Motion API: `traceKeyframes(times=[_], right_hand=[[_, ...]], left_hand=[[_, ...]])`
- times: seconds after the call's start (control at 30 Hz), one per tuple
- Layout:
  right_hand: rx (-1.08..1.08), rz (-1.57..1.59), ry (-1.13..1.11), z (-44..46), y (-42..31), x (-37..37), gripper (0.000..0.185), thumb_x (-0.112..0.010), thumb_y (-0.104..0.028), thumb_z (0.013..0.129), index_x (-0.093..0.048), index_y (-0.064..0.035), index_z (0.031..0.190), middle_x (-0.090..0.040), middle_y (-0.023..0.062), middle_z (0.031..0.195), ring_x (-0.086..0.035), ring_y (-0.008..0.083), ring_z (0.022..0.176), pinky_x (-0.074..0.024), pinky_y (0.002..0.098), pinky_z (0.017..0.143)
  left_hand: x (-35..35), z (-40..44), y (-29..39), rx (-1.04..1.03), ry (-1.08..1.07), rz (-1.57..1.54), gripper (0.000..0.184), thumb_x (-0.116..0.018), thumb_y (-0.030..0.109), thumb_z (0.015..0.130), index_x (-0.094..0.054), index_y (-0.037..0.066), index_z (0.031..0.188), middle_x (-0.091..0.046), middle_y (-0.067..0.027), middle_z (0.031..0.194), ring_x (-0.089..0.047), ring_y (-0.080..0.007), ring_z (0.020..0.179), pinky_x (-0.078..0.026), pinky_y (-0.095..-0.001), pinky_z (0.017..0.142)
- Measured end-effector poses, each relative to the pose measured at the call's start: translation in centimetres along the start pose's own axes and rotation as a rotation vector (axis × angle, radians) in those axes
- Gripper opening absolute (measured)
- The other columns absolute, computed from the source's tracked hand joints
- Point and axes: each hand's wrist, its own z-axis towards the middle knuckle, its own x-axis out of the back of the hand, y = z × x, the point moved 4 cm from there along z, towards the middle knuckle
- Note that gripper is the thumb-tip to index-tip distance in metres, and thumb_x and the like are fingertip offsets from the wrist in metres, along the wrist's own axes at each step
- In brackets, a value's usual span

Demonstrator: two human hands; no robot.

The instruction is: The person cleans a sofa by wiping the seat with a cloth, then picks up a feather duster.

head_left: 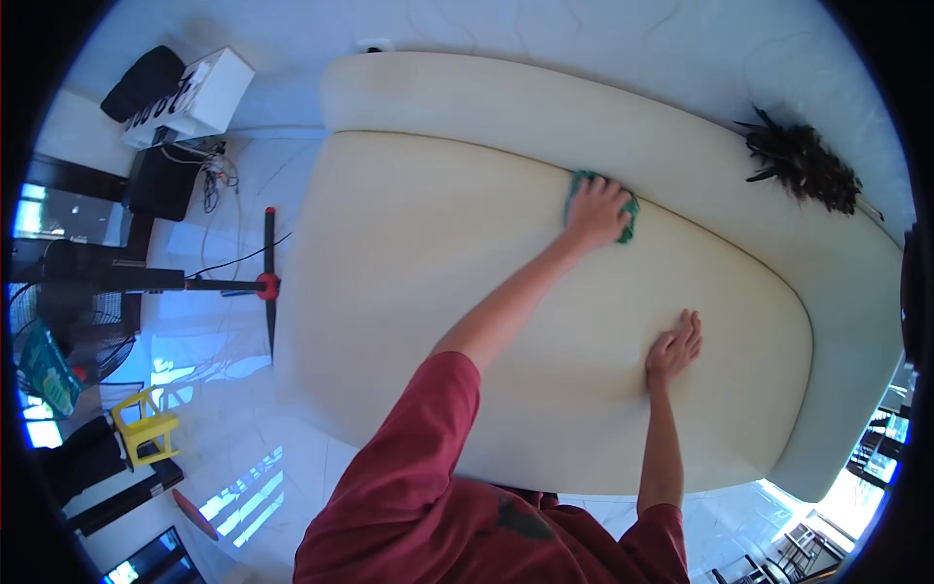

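Note:
My left hand (596, 212) presses down on a crumpled green cloth (628, 232), its fingers bent over it and hiding most of it. The cloth lies at the seam where the seat of a cream sofa (438, 263) meets the backrest. Closer to my body, my right hand (674, 348) rests on the seat with its fingers stretched out and nothing in it. Both arms reach forward from dark red sleeves.
A black feather duster (803, 164) lies on the backrest at the right. To the left are a standing fan (268, 285) on a cross-shaped base, a yellow stool (146, 428), a white box-shaped unit (219, 92) and loose cables (216, 175) on the tiled floor.

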Motion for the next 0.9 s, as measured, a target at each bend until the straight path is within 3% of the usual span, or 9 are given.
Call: traceKeyframes(times=[0.07, 0.17, 0.3, 0.43, 0.5, 0.67, 0.77, 0.9], right_hand=[[0.008, 0.003, -0.008, -0.2, 0.0, 0.1, 0.052, -0.041, -0.012, 0.082, -0.050, -0.0071, 0.133, -0.044, 0.0145, 0.142, -0.038, 0.0310, 0.133, -0.0223, 0.0482, 0.111], [0.012, 0.013, -0.004, -0.1, 0.4, 0.2, 0.051, -0.040, -0.013, 0.083, -0.050, -0.0076, 0.133, -0.045, 0.0135, 0.143, -0.039, 0.0308, 0.132, -0.0236, 0.0475, 0.110], [0.028, -0.033, 0.023, -0.1, 0.6, -0.2, 0.050, -0.038, -0.016, 0.085, -0.050, -0.0100, 0.133, -0.046, 0.0107, 0.142, -0.040, 0.0284, 0.131, -0.0251, 0.0452, 0.108], [0.002, -0.038, 0.012, -0.4, 0.9, -0.3, 0.050, -0.038, -0.016, 0.085, -0.050, -0.0096, 0.134, -0.045, 0.0106, 0.143, -0.040, 0.0285, 0.131, -0.0255, 0.0453, 0.108], [0.005, -0.037, 0.018, -0.3, 1.0, -0.4, 0.050, -0.038, -0.016, 0.086, -0.050, -0.0094, 0.134, -0.045, 0.0105, 0.143, -0.040, 0.0286, 0.131, -0.0256, 0.0455, 0.108], [0.022, -0.050, 0.007, -0.2, 1.3, -0.2, 0.051, -0.037, -0.018, 0.087, -0.049, -0.0103, 0.135, -0.044, 0.0099, 0.143, -0.039, 0.0283, 0.131, -0.0260, 0.0458, 0.107], [0.019, -0.051, -0.005, -0.2, 1.5, -0.3, 0.051, -0.037, -0.018, 0.087, -0.049, -0.0116, 0.136, -0.044, 0.0098, 0.143, -0.039, 0.0283, 0.132, -0.0256, 0.0457, 0.107], [-0.007, -0.030, -0.004, -0.1, 1.1, 0.1, 0.052, -0.037, -0.015, 0.085, -0.050, -0.0083, 0.134, -0.045, 0.0118, 0.142, -0.039, 0.0292, 0.131, -0.0245, 0.0456, 0.108]], left_hand=[[2.9, -1.9, -5.3, -0.006, 0.123, 0.082, 0.038, -0.052, 0.038, 0.089, -0.059, 0.015, 0.118, -0.053, -0.0076, 0.120, -0.046, -0.0284, 0.115, -0.035, -0.0484, 0.099], [8.9, -4.9, -15.6, 0.070, 0.135, 0.260, 0.037, -0.052, 0.040, 0.091, -0.060, 0.016, 0.117, -0.053, -0.0068, 0.121, -0.048, -0.0287, 0.112, -0.038, -0.0483, 0.096], [17.7, -8.7, -28.3, 0.321, 0.170, 0.443, 0.036, -0.049, 0.044, 0.092, -0.059, 0.020, 0.117, -0.053, -0.0064, 0.122, -0.047, -0.0277, 0.114, -0.035, -0.0491, 0.099], [17.0, -8.8, -26.8, 0.439, 0.209, 0.453, 0.040, -0.047, 0.050, 0.092, -0.059, 0.022, 0.118, -0.052, -0.0061, 0.123, -0.046, -0.0275, 0.116, -0.032, -0.0503, 0.102], [15.9, -8.9, -24.7, 0.277, 0.103, 0.352, 0.049, -0.046, 0.057, 0.089, -0.058, 0.022, 0.121, -0.049, -0.0061, 0.129, -0.043, -0.0289, 0.122, -0.025, -0.0556, 0.109], [20.7, -10.2, -33.8, 0.385, 0.153, 0.362, 0.049, -0.051, 0.058, 0.086, -0.059, 0.023, 0.119, -0.051, -0.0059, 0.123, -0.045, -0.0276, 0.118, -0.033, -0.0472, 0.102], [21.9, -10.6, -36.3, 0.505, 0.201, 0.333, 0.045, -0.053, 0.057, 0.086, -0.060, 0.023, 0.115, -0.052, -0.0064, 0.119, -0.046, -0.0283, 0.116, -0.034, -0.0456, 0.101], [22.4, -11.3, -39.1, 0.509, 0.276, 0.309, 0.045, -0.054, 0.056, 0.086, -0.059, 0.022, 0.115, -0.053, -0.0087, 0.116, -0.050, -0.0310, 0.110, -0.043, -0.0466, 0.092]])
